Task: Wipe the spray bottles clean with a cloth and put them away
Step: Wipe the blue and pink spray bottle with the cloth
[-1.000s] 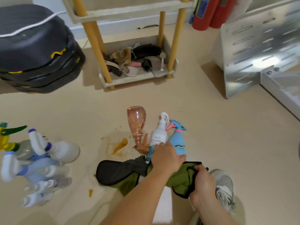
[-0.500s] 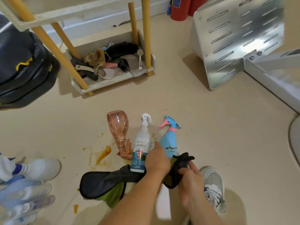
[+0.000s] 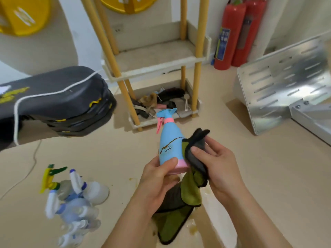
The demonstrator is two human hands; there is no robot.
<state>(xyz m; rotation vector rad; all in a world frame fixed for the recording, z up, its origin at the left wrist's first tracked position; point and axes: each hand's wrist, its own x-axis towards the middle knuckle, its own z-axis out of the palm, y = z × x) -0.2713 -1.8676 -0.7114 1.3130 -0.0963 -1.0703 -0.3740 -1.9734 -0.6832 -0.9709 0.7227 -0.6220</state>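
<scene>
Beige floor (image 3: pixel 250 176), shelf (image 3: pixel 154 65) behind. Left hand (image 3: pixel 157 178) grips the blue bottle (image 3: pixel 172 153) by its base, held upright in the air. Right hand (image 3: pixel 220 161) pinches the cloth (image 3: pixel 195 153) against its side. Wiping looks about to start; next, rub off the brown streak (image 3: pixel 166 146).

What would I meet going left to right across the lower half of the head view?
Pile of spray bottles on the floor → left hand → blue spray bottle it holds → right hand gripping the cloth → perforated metal panel.
</scene>
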